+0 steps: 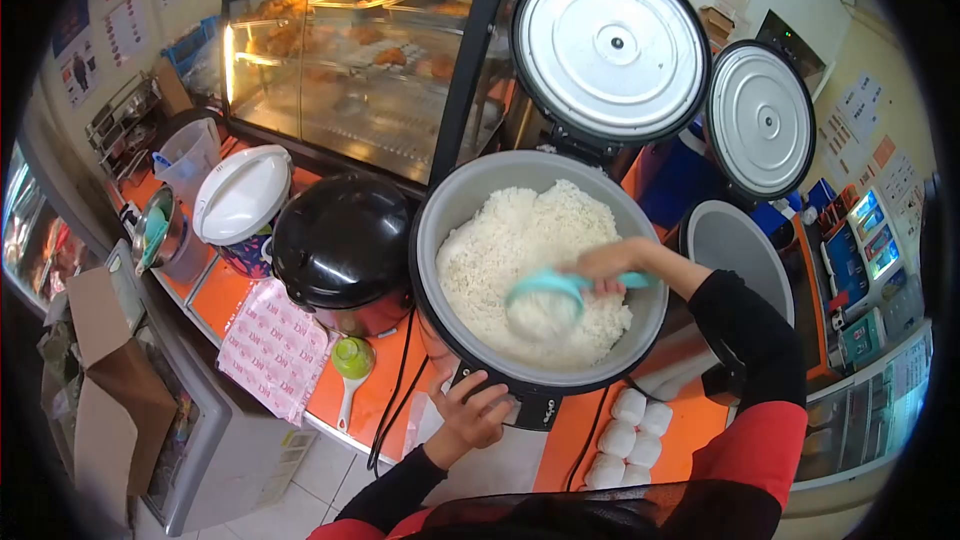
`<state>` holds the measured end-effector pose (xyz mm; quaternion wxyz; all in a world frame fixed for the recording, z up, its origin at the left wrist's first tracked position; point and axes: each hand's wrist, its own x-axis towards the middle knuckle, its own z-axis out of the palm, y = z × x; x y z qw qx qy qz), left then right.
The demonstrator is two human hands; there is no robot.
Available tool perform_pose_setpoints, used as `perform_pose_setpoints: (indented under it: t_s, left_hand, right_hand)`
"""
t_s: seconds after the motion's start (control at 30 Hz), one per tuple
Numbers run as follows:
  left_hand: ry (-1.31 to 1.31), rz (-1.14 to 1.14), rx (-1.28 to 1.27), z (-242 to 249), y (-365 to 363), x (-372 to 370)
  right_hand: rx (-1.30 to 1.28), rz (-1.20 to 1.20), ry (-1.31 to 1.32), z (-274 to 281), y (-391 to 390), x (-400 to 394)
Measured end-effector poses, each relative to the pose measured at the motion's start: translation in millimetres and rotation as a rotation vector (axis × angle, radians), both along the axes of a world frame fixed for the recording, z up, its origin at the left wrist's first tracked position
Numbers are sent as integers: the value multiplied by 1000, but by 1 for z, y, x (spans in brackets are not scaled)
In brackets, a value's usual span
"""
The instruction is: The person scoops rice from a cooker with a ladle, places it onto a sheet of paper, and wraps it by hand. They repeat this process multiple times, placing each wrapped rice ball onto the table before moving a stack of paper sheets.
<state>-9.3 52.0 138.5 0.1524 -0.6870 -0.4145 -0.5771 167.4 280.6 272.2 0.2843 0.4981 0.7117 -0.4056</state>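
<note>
A black pot [343, 240] with its lid on sits to the left of the left hand's fingers, and a green scoop [352, 358] lies on the orange tabletop [378, 395] near them. Pink paper [275, 350] is past the scoop. White balls [628, 440] sit below the right hand's fingers, outside the big pot [450, 190]. Its round lid [612, 48] stands up behind it, and a glass case [350, 80] is farther back.

The rice [500, 240] is in the big pot, all around the blue spoon [545, 305]. The right hand [605, 265] has its fingers closed around the spoon's handle, just above the rice. The left hand [470, 410] has its fingers bent and a bit apart, touching the pot's front edge.
</note>
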Motion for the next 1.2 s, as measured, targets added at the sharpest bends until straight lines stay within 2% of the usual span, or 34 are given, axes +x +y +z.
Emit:
perform_pose_setpoints:
  t_s: [0.03,0.07,0.17,0.2,0.3,0.47,0.57,0.63,0.87,1.2]
  left_hand:
    - [-7,-10,-13,0,-2,0]
    - [11,-10,-33,-2,-3,-1]
    - [6,-20,-33,0,-3,-1]
    - [11,-17,-39,1,-3,-1]
    - [21,-12,-49,1,-4,-1]
    - [41,-16,-58,0,-4,-4]
    - [35,-11,-43,0,-3,-3]
    - [13,-10,-31,-1,-3,-1]
    - [5,-1,-12,0,-2,-1]
    - [9,0,7,3,-1,1]
  right_hand:
    - [154,-28,68,-2,2,-1]
    - [389,-54,276,-12,-4,-3]
    - [783,151,397,-52,-26,-15]
    - [786,76,426,-47,-21,-23]
    - [858,69,376,-45,21,-28]
    - [506,208,158,-70,14,-34]
    - [321,229,140,-62,-5,-24]
    - [251,157,86,-32,-35,-26]
    - [114,8,46,15,-87,-4]
    - [-86,-170,95,-8,-81,-11]
